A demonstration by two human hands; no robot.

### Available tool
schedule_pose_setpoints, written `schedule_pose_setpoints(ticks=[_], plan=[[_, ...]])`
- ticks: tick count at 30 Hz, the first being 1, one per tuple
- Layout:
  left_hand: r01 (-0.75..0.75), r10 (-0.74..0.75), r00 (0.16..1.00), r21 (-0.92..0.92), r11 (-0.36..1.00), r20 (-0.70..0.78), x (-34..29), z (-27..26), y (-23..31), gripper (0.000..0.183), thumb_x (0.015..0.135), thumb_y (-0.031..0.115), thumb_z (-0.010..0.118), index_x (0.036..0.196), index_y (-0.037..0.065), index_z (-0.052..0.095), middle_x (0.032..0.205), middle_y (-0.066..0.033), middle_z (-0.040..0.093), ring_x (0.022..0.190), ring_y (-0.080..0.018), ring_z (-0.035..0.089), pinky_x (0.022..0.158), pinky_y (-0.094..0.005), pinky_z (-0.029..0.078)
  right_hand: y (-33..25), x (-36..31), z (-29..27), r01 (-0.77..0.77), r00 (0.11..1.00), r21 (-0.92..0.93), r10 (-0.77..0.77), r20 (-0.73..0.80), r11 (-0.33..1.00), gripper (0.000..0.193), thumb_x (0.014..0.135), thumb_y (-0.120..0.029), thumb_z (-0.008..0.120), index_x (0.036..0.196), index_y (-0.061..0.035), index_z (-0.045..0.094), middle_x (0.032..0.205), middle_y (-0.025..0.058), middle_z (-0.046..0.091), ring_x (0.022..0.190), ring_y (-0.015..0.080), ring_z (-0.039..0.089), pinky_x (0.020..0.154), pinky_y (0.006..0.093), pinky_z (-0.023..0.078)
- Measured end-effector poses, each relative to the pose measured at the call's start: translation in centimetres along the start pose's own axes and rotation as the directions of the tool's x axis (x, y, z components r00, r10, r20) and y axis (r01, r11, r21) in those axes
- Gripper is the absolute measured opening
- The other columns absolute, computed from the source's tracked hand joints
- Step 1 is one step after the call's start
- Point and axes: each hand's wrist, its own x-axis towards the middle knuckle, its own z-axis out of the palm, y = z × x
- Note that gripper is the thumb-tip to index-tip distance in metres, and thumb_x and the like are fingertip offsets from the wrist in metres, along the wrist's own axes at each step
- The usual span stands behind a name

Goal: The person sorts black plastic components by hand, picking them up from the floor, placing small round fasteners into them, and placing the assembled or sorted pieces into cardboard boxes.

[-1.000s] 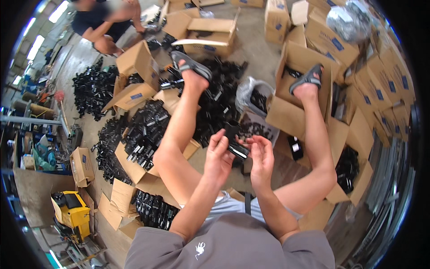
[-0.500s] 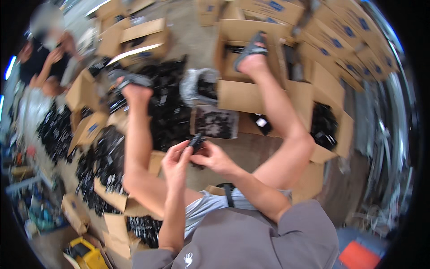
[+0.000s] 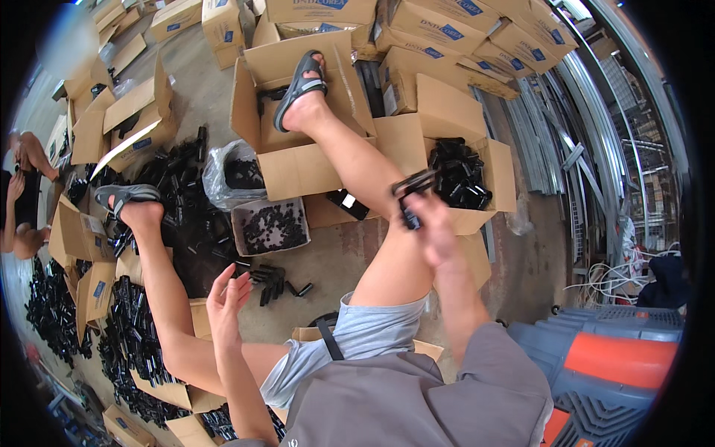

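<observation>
My right hand (image 3: 433,235), smeared by motion, is raised over my right knee with a black plastic part (image 3: 412,195) at its fingers. Blur hides that part's exact shape. Just beyond is a cardboard box (image 3: 497,167) holding a heap of black plastic parts (image 3: 458,175). My left hand (image 3: 229,304) hangs over my left thigh, its fingers apart. Nearest to it on the floor lies a small group of black tube-like pieces (image 3: 268,281). A shallow tray (image 3: 304,240) with tiny black pieces sits between my legs, beside a clear plastic bag (image 3: 214,177) of more small black pieces.
My right foot rests inside an open carton (image 3: 302,173). Piles of black parts (image 3: 138,328) spread around my left leg. Stacked cartons (image 3: 439,26) stand at the back, metal profiles (image 3: 588,112) at the right, blue-and-orange plastic crates (image 3: 614,357) at lower right. Another person (image 3: 26,194) sits far left.
My hands were together on a black part before me; now they are apart. The right has swung toward the right-hand box with a part, the left has opened. The view has shifted right.
</observation>
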Motion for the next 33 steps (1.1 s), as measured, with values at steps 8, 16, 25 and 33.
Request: schedule_pose_setpoints(ticks=[8, 16, 25, 33], plan=[[0.307, -0.269, 0.926, 0.117, 0.944, -0.265, 4.9, -8.7, -12.8, 0.041, 0.103, 0.037, 0.065, 0.134, 0.011, 0.061, 0.114, -0.0070, 0.073, 0.100, -0.0158, 0.069, 0.085, -0.0308, 0.054, -4.4, 6.2, -19.3, -0.029, 0.875, -0.309, -0.126, -0.468, 0.951, 0.033, 0.095, -0.038, 0.072, 0.111, -0.0096, 0.066, 0.099, 0.0027, 0.068, 0.081, 0.0131, 0.066, 0.070, 0.0287, 0.057], [0.215, -0.173, 0.956, 0.163, 0.963, -0.235, 5.2, -7.4, -14.4, 0.031, 0.103, 0.033, 0.064, 0.122, 0.009, 0.066, 0.107, -0.0056, 0.074, 0.088, -0.0121, 0.068, 0.075, -0.0274, 0.053, 2.5, 9.0, -33.3, -0.278, 0.644, -0.821, -0.537, -0.545, 0.499, 0.047, 0.097, -0.046, 0.065, 0.106, -0.0011, 0.074, 0.081, 0.0075, 0.071, 0.077, 0.0181, 0.069, 0.073, 0.0320, 0.055], [-0.066, 0.041, 0.892, -0.039, 0.997, -0.450, 3.8, -8.4, -12.2, 0.037, 0.099, 0.040, 0.071, 0.086, 0.005, 0.069, 0.072, -0.0007, 0.065, 0.059, -0.0078, 0.059, 0.055, -0.0215, 0.048, 11.2, -4.1, -24.6, -0.230, 0.762, -0.598, -0.241, -0.602, 0.767, 0.052, 0.104, -0.048, 0.051, 0.089, -0.0032, 0.072, 0.057, 0.0038, 0.051, 0.049, 0.0143, 0.050, 0.050, 0.0327, 0.039], [-0.175, 0.030, 0.860, -0.238, 0.955, -0.509, 1.3, -10.1, -12.3, 0.021, 0.102, 0.031, 0.066, 0.107, 0.010, 0.068, 0.096, -0.0002, 0.071, 0.086, -0.0091, 0.065, 0.071, -0.0252, 0.051, 11.7, -10.9, -20.1, -0.122, 0.792, -0.781, -0.414, -0.449, 0.613, 0.049, 0.108, -0.039, 0.047, 0.100, 0.0038, 0.070, 0.091, 0.0123, 0.071, 0.082, 0.0241, 0.064, 0.078, 0.0384, 0.048]])
